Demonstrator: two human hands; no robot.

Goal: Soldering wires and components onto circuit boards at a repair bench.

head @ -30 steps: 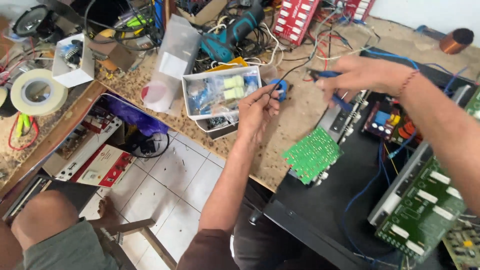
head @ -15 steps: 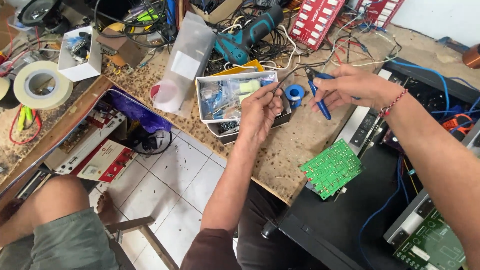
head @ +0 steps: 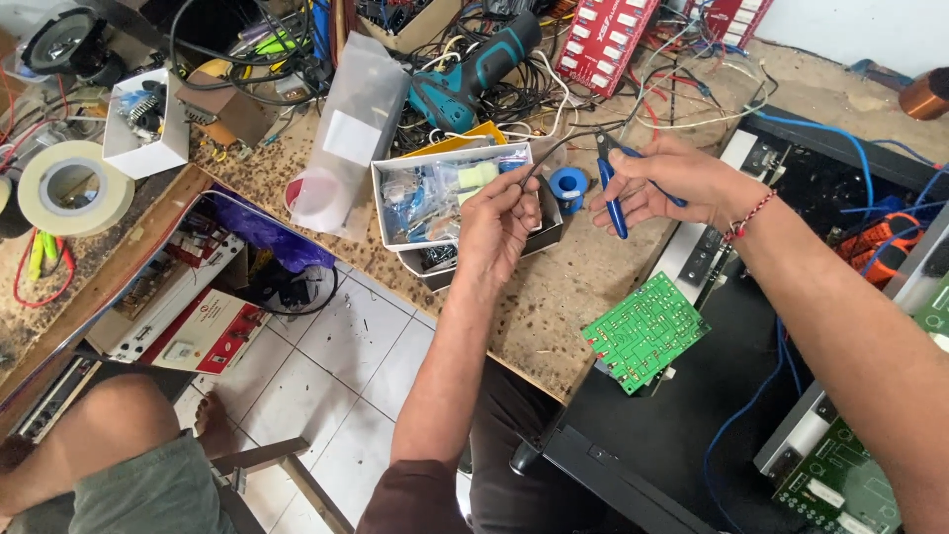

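Wire-trimming work is in hand at the cluttered bench. Left hand [head: 499, 222] pinches a thin dark wire [head: 563, 143] between thumb and fingertips, closed on it; the wire runs up toward one o'clock, to the nose of the blue-handled cutters [head: 613, 188]. Right hand [head: 672, 183] is wrapped around the cutter handles, closed on them; whether the blades are open or shut on the wire is too small to tell. Hands sit near each other above the bench edge.

A white box of small parts [head: 445, 198] lies at nine o'clock of the left hand, a blue tape roll [head: 568, 185] between the two hands, a green circuit board [head: 645, 331] at six o'clock of the right hand.

Judgement: the wire is being presented for a cut or strip. The next move calls for a steady, taut wire and the blades set squarely at the chosen spot.
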